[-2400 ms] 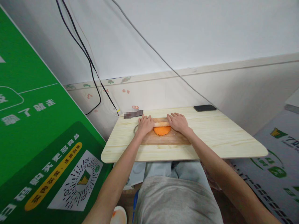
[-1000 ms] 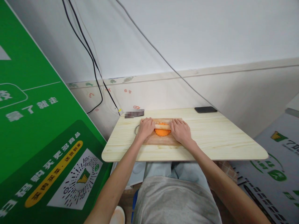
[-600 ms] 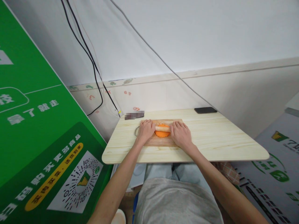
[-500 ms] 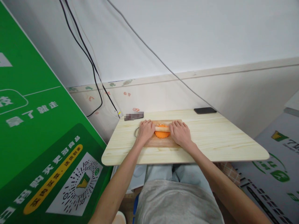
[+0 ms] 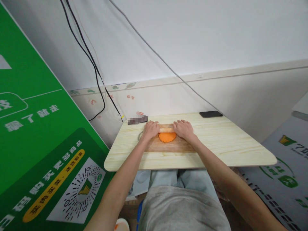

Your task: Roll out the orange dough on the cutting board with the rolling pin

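Note:
A wooden rolling pin [image 5: 166,130] lies crosswise over the far edge of a flat, round orange piece of dough [image 5: 167,138]. My left hand [image 5: 151,129] rests over the pin's left end, and my right hand [image 5: 183,129] covers its right end, fingers pointing away from me. Both palms hide the pin's ends. Beneath the dough is a wooden cutting board [image 5: 168,148], with a metal ring handle [image 5: 140,136] showing past its left side.
The pale wooden table [image 5: 231,141] stands against the wall. A black phone [image 5: 211,114] lies at its back right; a dark, partly blurred flat object [image 5: 141,120] lies at the back left. A green printed panel [image 5: 48,134] rises at left, and cables [image 5: 96,67] hang behind.
Both hands have pushed the rolling pin away from me, from the middle of the dough to its far edge. More of the dough's near part now shows.

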Available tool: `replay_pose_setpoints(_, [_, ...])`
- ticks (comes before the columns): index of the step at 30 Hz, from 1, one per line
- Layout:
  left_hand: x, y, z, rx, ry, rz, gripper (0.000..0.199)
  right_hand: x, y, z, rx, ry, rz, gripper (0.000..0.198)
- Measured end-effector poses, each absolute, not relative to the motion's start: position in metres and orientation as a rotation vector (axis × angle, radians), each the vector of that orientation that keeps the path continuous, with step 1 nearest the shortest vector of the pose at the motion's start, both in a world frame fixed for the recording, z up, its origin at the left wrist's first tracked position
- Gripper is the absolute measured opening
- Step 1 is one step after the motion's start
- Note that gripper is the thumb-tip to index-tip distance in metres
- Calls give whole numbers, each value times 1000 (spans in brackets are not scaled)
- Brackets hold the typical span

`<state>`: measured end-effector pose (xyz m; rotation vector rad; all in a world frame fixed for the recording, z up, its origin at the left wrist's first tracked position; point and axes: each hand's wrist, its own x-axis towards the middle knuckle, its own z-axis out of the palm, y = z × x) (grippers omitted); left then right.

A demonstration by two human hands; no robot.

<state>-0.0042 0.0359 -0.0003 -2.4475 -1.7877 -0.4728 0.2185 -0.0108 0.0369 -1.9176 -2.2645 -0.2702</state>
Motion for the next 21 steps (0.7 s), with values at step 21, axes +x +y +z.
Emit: replay_pose_setpoints(21, [-7,20,-2,-2422,-1796,-452,48,218,-23,32,-1880,-2231,-337,46])
